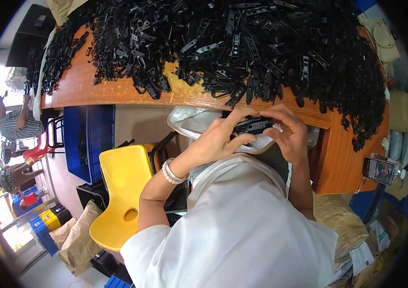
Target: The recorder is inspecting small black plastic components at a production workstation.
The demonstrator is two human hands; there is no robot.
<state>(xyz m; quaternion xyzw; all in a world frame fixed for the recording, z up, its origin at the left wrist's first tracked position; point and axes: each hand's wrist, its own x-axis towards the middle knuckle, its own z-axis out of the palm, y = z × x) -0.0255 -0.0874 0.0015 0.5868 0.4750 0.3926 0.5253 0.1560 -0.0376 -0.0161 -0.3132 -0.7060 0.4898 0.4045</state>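
Nearest the camera, a white-sleeved torso fills the lower middle; both forearms rise from it toward 12 o'clock and meet just short of the table edge. Left hand (218, 137), with a bead bracelet (171, 173) at the wrist, comes in from 8 o'clock; right hand (288, 132) comes in from 5 o'clock. Between them sits one black clip (253, 126), long axis running roughly 9 to 3 o'clock, tilted slightly up at the right. Both hands are on it, so neither is the nearer. Left fingers are curled narrow around the clip's left end, thumb under, fingertips over the top. Right fingers are bent close over its right end, thumb side pressing the top edge; grip looks firm, though the exact contact under the fingers is hidden. Directly beneath the hands lies a pale plastic bag (189, 120), mouth toward the lap. Beyond, at 12 o'clock, the wooden table (98, 89) carries a deep heap of black clips (242, 43) spreading edge to edge. At 8 o'clock of the hands, a yellow chair (120, 192); behind it a blue crate (91, 139). At 3 o'clock, a phone (379, 170) stands propped. Far at 9 o'clock, other people sit, well apart.
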